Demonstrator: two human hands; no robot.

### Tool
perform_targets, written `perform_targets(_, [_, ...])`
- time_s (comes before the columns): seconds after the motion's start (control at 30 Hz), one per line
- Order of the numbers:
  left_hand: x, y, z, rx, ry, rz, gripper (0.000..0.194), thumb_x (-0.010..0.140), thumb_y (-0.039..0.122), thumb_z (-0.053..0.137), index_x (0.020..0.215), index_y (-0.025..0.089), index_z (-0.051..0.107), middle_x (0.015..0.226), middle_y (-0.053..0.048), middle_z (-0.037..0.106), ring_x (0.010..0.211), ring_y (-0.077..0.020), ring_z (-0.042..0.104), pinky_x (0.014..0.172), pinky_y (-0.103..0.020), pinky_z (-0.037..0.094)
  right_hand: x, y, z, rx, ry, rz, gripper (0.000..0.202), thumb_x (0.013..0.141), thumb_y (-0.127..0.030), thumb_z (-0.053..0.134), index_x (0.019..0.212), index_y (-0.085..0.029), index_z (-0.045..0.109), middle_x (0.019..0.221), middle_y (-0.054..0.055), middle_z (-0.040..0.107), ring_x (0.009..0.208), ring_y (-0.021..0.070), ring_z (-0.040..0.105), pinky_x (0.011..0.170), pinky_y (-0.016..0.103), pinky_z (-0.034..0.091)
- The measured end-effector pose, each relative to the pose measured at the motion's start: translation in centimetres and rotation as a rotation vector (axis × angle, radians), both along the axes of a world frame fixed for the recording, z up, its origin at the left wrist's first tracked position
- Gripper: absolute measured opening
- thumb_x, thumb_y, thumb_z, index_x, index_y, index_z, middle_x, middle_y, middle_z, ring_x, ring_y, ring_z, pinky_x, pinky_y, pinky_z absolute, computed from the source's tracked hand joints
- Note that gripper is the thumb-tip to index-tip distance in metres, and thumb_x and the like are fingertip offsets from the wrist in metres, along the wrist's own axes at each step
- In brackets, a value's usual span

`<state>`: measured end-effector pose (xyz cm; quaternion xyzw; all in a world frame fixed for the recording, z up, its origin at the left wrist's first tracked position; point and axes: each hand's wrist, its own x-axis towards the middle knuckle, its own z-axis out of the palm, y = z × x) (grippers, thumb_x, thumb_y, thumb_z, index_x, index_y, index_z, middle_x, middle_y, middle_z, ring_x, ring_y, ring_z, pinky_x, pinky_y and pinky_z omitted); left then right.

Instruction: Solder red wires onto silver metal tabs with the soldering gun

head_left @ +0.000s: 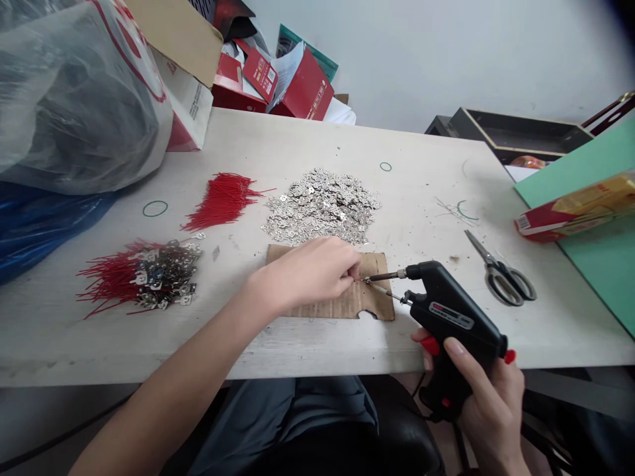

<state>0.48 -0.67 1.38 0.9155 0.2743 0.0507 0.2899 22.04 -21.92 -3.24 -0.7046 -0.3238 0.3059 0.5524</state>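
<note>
My right hand [489, 390] is wrapped around the handle of a black soldering gun [449, 314] with red buttons. Its tip meets a small metal piece [366, 281] over the cardboard [342, 307]. Close by the tip, my left hand [317, 271] is closed in a pinch; what sits between its fingers is too small and hidden to name. Beyond that hand lies a pile of small silver metal tabs [322, 205]. A bundle of red wires [223, 198] is to the left of the pile. Nearer the left front, red wires with metal tabs at their ends [143, 274] are heaped.
Scissors [501, 271] lie on the right of the white table [411, 152]. A red and yellow package [575, 205] rests on a green surface at the far right. Plastic bags [84, 99] and red boxes [302, 86] crowd the back left. Green rubber bands [155, 209] lie about.
</note>
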Motion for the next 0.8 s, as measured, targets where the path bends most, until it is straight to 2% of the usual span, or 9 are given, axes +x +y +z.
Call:
perform_targets(0.1, [0.1,0.0,0.2,0.003,0.047,0.008,0.021,0.094,0.006,0.061,0.080,0.018,0.071,0.085,-0.005,0.075,0.079,-0.0181,0.067,0.070,-0.031,0.044,0.1,0.0,-0.3,0.023,0.039,-0.017,0.032,0.095,-0.047,0.086,0.095,-0.015,0.088,0.082,0.010,0.076,0.060,0.0193,0.066,0.047,0.029,0.051])
perform_targets(0.27, [0.2,-0.1,0.4,0.010,0.076,0.006,0.024,0.094,0.003,0.059,0.077,0.017,0.068,0.088,-0.004,0.077,0.082,-0.0181,0.068,0.069,-0.032,0.044,0.4,0.1,-1.1,0.166,0.121,-0.059,0.029,0.090,-0.042,0.091,0.099,-0.015,0.088,0.081,0.011,0.078,0.055,0.0201,0.066,0.042,0.030,0.052])
perform_targets(0.47, [0.2,0.0,0.1,0.014,0.057,0.004,0.022,0.094,0.004,0.060,0.080,0.018,0.070,0.092,-0.004,0.078,0.086,-0.0188,0.068,0.071,-0.033,0.045,0.2,0.2,-1.1,0.146,0.090,-0.066,0.033,0.092,-0.045,0.087,0.095,-0.012,0.087,0.086,0.015,0.081,0.057,0.0209,0.067,0.041,0.029,0.050])
perform_targets(0.67, [0.1,0.0,0.1,0.009,0.060,0.001,0.021,0.097,0.005,0.061,0.082,0.017,0.070,0.094,-0.003,0.078,0.088,-0.0188,0.069,0.072,-0.033,0.046,-0.2,0.4,-1.0,0.155,0.103,-0.069,0.029,0.093,-0.043,0.086,0.097,-0.013,0.085,0.078,0.010,0.077,0.053,0.0189,0.064,0.038,0.027,0.047])
perform_targets(0.8, [0.0,-0.1,0.3,0.018,0.078,0.003,0.020,0.098,0.006,0.062,0.084,0.018,0.071,0.096,-0.004,0.079,0.090,-0.0191,0.069,0.073,-0.033,0.046,-0.2,0.5,-1.1,0.164,0.100,-0.089,0.029,0.093,-0.042,0.086,0.097,-0.013,0.085,0.083,0.012,0.079,0.056,0.0201,0.067,0.039,0.028,0.048])
